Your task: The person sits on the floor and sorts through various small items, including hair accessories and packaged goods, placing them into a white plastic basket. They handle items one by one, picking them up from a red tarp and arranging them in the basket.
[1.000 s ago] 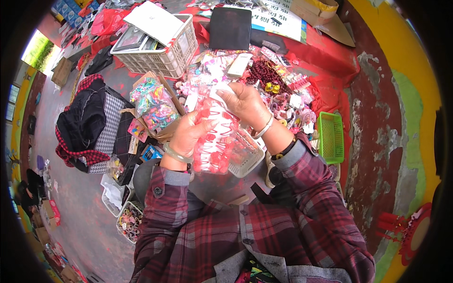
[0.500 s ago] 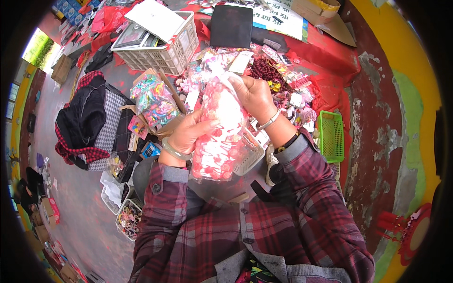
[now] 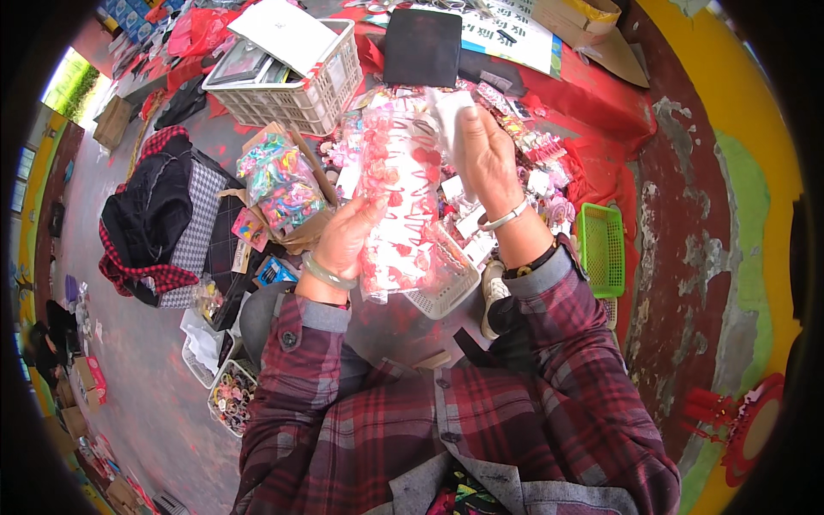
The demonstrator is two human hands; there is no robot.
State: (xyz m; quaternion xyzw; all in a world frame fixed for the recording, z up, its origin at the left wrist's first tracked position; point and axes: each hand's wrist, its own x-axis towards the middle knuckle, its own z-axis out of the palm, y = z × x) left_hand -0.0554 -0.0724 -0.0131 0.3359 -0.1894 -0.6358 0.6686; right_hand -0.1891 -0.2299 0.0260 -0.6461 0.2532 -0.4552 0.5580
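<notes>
Here the person sits over a red cloth (image 3: 592, 94) spread on the ground and heaped with small bright trinkets, and holds up a long clear bag (image 3: 399, 197) packed with red and pink pieces. To handle it well, the bag probably wants support from below while the top is worked, so the contents do not slide out over the cloth. The bag hangs above the near edge of the cloth, over a small white basket (image 3: 446, 292), and runs between the two hands. The left hand (image 3: 352, 236) grips its lower left side, fingers wrapped round the plastic. The right hand (image 3: 485, 159) pinches the upper right corner by a white flap, fingers closed. A white crate (image 3: 300, 94) stands at the cloth's far left corner, a green basket (image 3: 601, 249) by its right edge.
</notes>
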